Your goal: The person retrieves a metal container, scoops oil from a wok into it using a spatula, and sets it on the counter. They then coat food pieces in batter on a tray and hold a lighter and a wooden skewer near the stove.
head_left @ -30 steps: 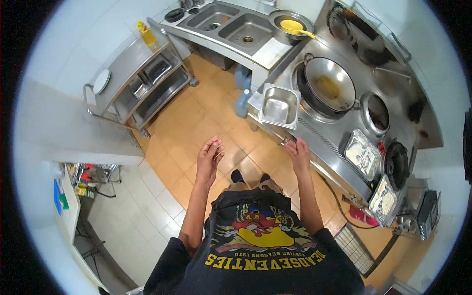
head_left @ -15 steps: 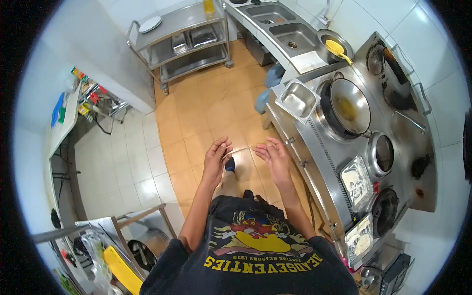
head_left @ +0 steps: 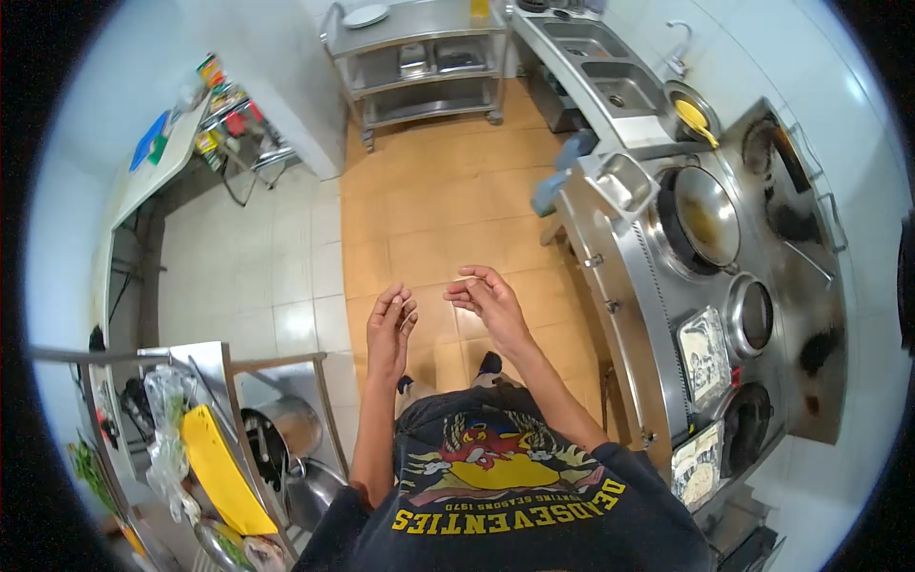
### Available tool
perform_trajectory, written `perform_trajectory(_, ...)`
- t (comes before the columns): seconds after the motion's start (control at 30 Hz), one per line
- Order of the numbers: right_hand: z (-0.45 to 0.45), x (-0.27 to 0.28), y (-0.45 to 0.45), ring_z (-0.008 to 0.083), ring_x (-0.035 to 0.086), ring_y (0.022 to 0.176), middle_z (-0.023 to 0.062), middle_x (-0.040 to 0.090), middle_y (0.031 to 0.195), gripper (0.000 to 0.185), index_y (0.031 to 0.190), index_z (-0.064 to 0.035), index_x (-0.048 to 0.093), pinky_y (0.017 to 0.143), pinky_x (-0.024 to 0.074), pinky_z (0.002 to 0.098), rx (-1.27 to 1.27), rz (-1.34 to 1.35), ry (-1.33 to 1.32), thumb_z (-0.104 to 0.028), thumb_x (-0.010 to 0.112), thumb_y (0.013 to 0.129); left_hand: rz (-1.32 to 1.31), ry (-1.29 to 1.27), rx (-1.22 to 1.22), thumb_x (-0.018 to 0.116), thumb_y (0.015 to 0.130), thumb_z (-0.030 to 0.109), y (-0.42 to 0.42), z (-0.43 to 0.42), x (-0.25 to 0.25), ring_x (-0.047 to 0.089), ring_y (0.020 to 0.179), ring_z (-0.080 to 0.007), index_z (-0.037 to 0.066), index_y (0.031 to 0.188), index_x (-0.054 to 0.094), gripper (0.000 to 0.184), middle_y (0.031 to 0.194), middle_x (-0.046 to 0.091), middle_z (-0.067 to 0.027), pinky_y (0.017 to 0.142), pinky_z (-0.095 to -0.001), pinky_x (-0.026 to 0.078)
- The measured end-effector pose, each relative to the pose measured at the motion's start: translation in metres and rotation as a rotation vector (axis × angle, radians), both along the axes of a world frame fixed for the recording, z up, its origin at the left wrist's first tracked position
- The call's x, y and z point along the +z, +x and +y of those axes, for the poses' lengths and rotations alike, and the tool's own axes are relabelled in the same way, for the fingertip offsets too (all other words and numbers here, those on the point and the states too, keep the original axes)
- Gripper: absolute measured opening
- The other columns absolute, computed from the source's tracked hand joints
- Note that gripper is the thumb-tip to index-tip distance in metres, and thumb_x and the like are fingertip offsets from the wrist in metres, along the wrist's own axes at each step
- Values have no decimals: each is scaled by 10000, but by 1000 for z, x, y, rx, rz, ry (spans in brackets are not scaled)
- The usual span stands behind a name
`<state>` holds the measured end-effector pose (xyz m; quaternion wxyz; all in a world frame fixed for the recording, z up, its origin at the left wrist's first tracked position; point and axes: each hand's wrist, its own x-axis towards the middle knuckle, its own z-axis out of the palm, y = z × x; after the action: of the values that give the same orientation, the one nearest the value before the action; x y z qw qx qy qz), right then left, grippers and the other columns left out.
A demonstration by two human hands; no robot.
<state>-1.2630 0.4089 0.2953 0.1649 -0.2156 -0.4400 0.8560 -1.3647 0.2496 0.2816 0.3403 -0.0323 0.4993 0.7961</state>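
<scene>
My left hand [head_left: 390,329] is raised in front of my body over the orange floor, its fingers curled in toward the thumb. My right hand [head_left: 487,303] is at about the same height, a short gap to the right, its thumb and fingers drawn together and pointing left. Anything between the fingertips of either hand is too small to make out. Neither hand touches the furniture. The stove counter [head_left: 640,329] stands to the right of my right hand.
On the counter are a steel pan [head_left: 624,183], a wok [head_left: 703,217] and foil-lined trays [head_left: 706,355]. Twin sinks [head_left: 620,86] and a wheeled cart [head_left: 419,33] stand ahead. A rack with a yellow board [head_left: 225,469] is at the lower left.
The view has turned right, so the cart, sinks and stove sit differently and the left rack has come into view. My hands have come closer together than a second ago.
</scene>
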Motion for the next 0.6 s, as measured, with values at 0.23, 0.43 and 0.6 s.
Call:
perform_trajectory(0.23, -108, 4, -52, 183, 613, 915, 124, 611, 977, 247, 1151, -27, 488, 827, 495, 279, 194, -11, -24, -167, 475, 949, 15, 32, 228, 549, 913, 133, -11, -132, 6, 563, 901, -99, 66, 1213, 514, 309, 1047, 578, -18, 788, -250, 474)
perform_trajectory(0.43, -218, 18, -96, 190, 616, 911, 117, 610, 978, 233, 1148, -24, 490, 817, 498, 286, 301, 18, -38, -154, 443, 961, 67, 33, 324, 531, 922, 131, -29, -263, 8, 553, 922, -101, 66, 1216, 507, 302, 1078, 558, -22, 803, -257, 463)
perform_trajectory(0.6, -295, 27, -124, 195, 615, 922, 124, 607, 988, 242, 1155, -22, 484, 831, 491, 290, 430, 24, -41, -161, 442, 962, 88, 17, 439, 528, 925, 141, -32, -350, 20, 551, 916, -98, 70, 1213, 507, 298, 1059, 564, -14, 806, -254, 456)
